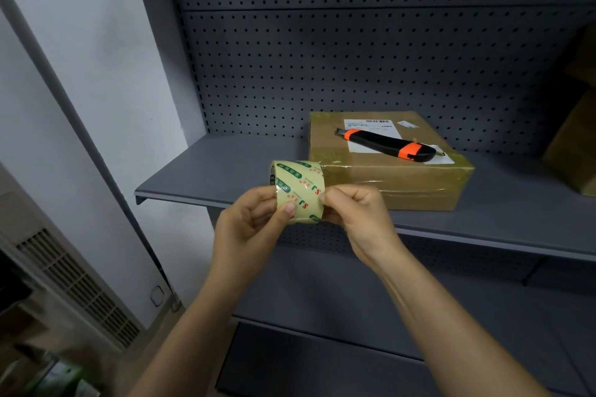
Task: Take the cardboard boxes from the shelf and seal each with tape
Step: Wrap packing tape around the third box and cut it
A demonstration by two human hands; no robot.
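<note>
A roll of clear tape with green and red print is held in front of the shelf edge by both hands. My left hand grips its left side, thumb pressed on the outer face. My right hand pinches its right side. Just behind the roll, a flat cardboard box sits on the grey shelf; shiny tape runs along its front face and a white label is on top. A black and orange utility knife lies on the box lid.
A perforated grey back panel rises behind the shelf. More brown cardboard boxes stand at the far right. A lower shelf lies below my arms. A pale wall and a vented unit are to the left.
</note>
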